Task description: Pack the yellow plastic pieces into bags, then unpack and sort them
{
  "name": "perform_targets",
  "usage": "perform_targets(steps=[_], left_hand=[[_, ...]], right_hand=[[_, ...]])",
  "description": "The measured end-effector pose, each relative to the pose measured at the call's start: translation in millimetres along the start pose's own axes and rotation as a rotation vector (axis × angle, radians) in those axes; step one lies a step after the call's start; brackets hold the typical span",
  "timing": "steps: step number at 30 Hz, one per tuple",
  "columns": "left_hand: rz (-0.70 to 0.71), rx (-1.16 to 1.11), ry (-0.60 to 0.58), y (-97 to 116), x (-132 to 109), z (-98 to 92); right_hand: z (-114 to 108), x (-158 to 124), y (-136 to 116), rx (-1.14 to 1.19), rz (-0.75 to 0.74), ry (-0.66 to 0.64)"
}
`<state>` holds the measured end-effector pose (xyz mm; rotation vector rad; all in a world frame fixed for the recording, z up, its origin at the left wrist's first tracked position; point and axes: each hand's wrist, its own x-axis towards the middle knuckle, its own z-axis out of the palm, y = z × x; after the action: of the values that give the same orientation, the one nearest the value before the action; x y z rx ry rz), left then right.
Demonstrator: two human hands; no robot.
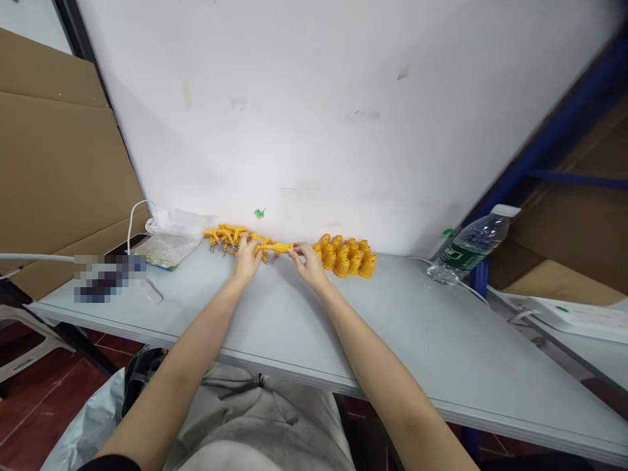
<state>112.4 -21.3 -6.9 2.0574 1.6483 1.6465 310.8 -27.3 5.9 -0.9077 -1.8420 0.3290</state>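
A long yellow piece [277,248] lies level between my two hands. The fingers of my left hand [248,257] are closed around its left end, and my right hand [308,261] pinches its right end. Behind and to the left of my left hand is a pile of yellow parts [230,231] with small metal chains [223,247]. Just right of my right hand stand several yellow ribbed cups [342,264] in close rows. My fingers hide both ends of the held piece.
A clear bottle with a green label [462,254] leans at the right by a blue post. At the left are a plastic bag [169,248], a white cable [130,226] and a cardboard sheet [63,157]. A white panel [304,131] rises behind the grey table [294,320].
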Motion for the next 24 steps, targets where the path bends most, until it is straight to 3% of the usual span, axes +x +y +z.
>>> perform_targets(steps=[5,17,24], left_hand=[[-0.010,0.007,-0.070,-2.2,1.9,-1.4],[0.004,0.006,-0.071,-0.4,3.9,-5.7],[0.063,0.041,-0.111,0.3,3.2,-4.4]], right_hand=[[5.0,0.8,7.8,0.144,0.162,0.027],[-1.4,2.2,16.7,-0.153,-0.185,-0.060],[-6.7,0.7,11.0,-0.492,-0.175,-0.089]])
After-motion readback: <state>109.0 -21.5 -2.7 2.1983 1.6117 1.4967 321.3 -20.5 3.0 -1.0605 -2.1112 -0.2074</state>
